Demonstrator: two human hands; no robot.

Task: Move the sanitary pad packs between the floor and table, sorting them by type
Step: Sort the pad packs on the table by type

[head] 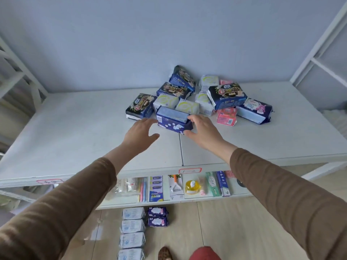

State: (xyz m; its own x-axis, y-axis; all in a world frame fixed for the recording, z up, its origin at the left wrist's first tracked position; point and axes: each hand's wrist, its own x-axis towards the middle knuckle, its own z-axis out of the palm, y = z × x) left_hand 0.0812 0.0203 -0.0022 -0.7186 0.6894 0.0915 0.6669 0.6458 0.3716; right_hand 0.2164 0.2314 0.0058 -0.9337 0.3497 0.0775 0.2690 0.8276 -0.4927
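blue pad pack (173,120) on table, between both hands, right hand (201,131) gripping

The right hand (201,131) covers the near right end of a dark blue pack (173,119), hiding its fingertips behind it. Print on the packs beyond both hands is too blurred to read. Below the hands, the lowest pale pack (130,254) on the floor is cut by the bottom edge.

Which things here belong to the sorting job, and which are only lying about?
Job: purple pack gripped by right hand; left hand beside it; pile of packs on table; sorted rows on floor.
Lying about: toothpaste boxes, yellow bottle.
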